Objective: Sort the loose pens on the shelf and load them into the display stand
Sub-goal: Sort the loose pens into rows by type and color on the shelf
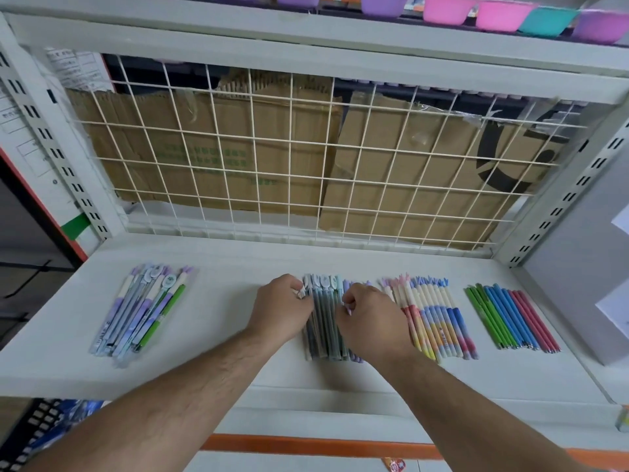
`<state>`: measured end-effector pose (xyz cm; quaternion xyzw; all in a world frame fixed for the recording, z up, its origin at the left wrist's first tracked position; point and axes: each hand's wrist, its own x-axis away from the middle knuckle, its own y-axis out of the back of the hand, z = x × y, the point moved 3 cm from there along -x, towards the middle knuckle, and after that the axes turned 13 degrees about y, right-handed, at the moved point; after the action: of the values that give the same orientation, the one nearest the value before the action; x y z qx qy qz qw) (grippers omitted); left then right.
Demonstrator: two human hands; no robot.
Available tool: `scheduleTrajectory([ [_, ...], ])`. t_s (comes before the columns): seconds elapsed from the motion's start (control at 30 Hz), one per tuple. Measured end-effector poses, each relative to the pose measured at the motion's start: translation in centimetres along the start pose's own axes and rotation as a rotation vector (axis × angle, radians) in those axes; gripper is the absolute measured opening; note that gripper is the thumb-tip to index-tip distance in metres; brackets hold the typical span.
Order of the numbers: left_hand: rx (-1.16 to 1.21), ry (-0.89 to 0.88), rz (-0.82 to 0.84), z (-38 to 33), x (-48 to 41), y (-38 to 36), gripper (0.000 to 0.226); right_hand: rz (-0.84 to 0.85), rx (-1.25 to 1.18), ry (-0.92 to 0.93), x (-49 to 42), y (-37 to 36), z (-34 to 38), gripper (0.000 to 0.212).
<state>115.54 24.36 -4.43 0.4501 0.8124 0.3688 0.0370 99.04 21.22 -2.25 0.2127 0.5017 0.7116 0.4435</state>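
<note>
Several groups of pens lie on the white shelf point(221, 362). A loose heap of purple, grey and green pens point(143, 311) lies at the left. In the middle is a row of dark grey pens point(323, 321) with white caps. My left hand point(282, 308) has its fingers curled at the left side of that row, pinching a cap end. My right hand point(371, 318) curls over the row's right side and holds a small pen end. Right of it lie pastel striped pens point(439, 321), then green, blue and red pens point(510, 318). No display stand is in view.
A white wire grid point(306, 158) with cardboard behind it closes the back of the shelf. Slotted uprights point(54, 141) stand at both sides. Coloured plastic bowls point(500, 15) sit on the shelf above. A grey panel with papers point(592, 267) stands at the right.
</note>
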Motion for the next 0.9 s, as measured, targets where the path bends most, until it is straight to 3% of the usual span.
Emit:
scheduleTrajectory([
  [0.13, -0.362, -0.213, -0.094, 0.5, 0.8, 1.1, 0.038, 0.046, 0.226, 0.136, -0.6, -0.5, 0.8, 0.034],
  [0.27, -0.609, -0.291, -0.163, 1.9, 0.9, 2.9, 0.042, 0.079, 0.318, 0.194, -1.1, -1.2, 2.7, 0.038],
  [0.37, -0.691, -0.27, -0.208, 3.4, 0.7, 5.0, 0.04, 0.018, 0.318, 0.24, -1.4, -2.2, 4.6, 0.031],
  [0.6, -0.835, -0.166, -0.287, 7.1, -0.1, 10.2, 0.033, 0.014, 0.27, 0.303, -2.7, -4.3, 8.8, 0.041],
  [0.8, -0.936, -0.046, -0.352, 10.4, -1.8, 13.8, 0.047, 0.024, 0.25, 0.322, -3.1, -5.9, 11.8, 0.042],
  [0.9, -0.922, -0.016, -0.351, 11.3, -2.5, 14.6, 0.036, 0.026, 0.236, 0.315, -3.0, -6.5, 12.8, 0.041],
])
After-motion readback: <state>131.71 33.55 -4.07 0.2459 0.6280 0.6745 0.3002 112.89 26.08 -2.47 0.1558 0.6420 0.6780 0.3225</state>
